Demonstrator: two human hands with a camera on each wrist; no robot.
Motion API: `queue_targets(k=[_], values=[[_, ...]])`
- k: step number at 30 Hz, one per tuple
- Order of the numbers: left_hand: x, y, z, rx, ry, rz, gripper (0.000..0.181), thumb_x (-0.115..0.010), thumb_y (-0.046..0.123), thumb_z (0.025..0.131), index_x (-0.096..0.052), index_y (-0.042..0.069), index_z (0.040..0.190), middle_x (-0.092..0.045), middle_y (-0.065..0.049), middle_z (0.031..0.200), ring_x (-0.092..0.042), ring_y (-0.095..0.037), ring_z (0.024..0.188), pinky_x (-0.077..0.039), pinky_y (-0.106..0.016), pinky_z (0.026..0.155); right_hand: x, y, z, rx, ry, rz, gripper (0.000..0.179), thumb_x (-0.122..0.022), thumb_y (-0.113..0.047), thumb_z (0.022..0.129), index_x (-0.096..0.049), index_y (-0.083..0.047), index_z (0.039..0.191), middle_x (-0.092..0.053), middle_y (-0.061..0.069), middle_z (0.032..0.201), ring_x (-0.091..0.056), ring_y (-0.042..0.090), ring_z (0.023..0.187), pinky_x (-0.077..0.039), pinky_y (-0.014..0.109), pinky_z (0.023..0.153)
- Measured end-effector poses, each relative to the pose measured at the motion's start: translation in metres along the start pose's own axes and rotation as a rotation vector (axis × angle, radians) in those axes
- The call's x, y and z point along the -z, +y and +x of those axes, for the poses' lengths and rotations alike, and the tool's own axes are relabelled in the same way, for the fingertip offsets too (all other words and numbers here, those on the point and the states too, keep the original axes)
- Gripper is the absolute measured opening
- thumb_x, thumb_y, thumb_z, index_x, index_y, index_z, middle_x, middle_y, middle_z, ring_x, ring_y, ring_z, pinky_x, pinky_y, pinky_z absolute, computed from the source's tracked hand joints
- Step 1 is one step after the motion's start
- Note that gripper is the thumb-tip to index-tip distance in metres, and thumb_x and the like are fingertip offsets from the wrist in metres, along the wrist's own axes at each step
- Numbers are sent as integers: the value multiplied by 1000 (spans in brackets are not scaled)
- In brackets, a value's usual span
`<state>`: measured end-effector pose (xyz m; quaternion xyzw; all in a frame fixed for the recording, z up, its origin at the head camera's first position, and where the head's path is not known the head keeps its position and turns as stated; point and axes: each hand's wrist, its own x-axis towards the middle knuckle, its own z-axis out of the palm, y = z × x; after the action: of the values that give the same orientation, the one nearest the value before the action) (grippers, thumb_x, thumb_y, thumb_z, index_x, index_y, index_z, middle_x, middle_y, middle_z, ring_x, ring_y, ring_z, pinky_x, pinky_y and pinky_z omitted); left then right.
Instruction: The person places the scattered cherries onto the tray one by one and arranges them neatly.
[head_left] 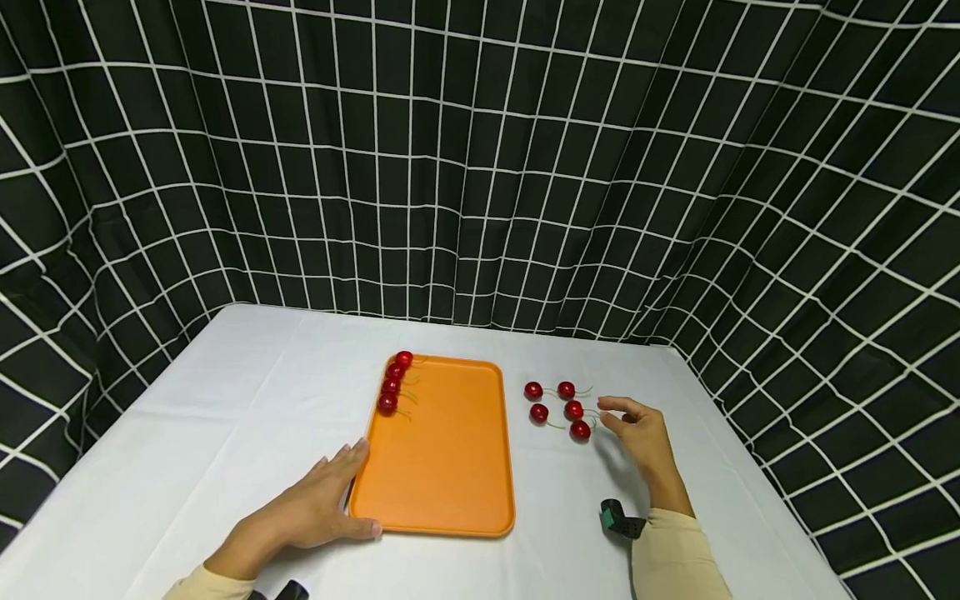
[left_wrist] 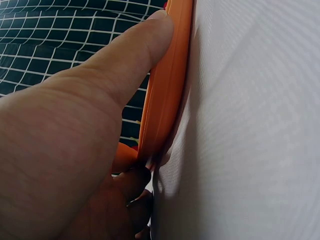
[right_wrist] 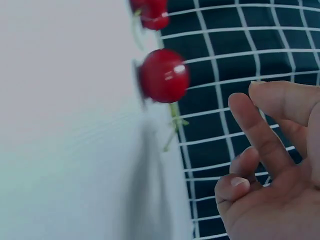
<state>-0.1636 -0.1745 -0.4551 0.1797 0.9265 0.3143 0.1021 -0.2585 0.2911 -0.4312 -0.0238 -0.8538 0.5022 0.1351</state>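
My left hand (head_left: 318, 500) rests at the near left corner of an orange tray (head_left: 442, 442). Its fingers lie along the left edge, and in the left wrist view the thumb (left_wrist: 135, 52) presses the tray's outer wall. Several red cherries (head_left: 387, 403) with green stems line the tray's far left side. To the right of the tray, more cherries (head_left: 538, 412) lie loose on the table. Beside the rightmost of these hovers my right hand (head_left: 637, 433), thumb and forefinger tips close together. Nothing shows between those tips, and a cherry (right_wrist: 165, 76) is apart from them in the right wrist view.
A white cloth covers the table (head_left: 247, 375). Black curtains (head_left: 420, 167) with a white grid stand behind it and at both sides. A black wrist device (head_left: 621, 521) is strapped by the right sleeve.
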Motion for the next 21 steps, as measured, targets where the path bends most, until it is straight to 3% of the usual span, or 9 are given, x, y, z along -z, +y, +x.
queue_targets(k=[7, 14, 21], values=[[1, 0, 1, 12, 5, 3, 118, -76, 63, 68, -24, -3, 151, -19, -16, 157, -14, -36, 143, -5, -54, 114, -6, 14, 3, -41, -26, -76, 24, -68, -3, 88, -71, 0, 112, -66, 13, 101, -51, 16, 73, -43, 22, 55], [1, 1, 2, 25, -1, 11, 119, -76, 63, 67, -23, -2, 151, -18, -14, 157, -13, -35, 143, -5, -53, 114, -10, 26, 3, -6, -110, -187, 25, -65, -1, 88, -70, -1, 113, -68, 11, 95, -58, 20, 80, -47, 26, 61], [1, 0, 1, 0, 6, 1, 118, -76, 63, 69, -23, -4, 150, -19, -17, 156, -13, -37, 143, -5, -55, 114, -14, 28, 5, 21, -114, -283, 26, -66, 2, 87, -71, -4, 111, -67, 10, 92, -59, 25, 85, -47, 31, 65]])
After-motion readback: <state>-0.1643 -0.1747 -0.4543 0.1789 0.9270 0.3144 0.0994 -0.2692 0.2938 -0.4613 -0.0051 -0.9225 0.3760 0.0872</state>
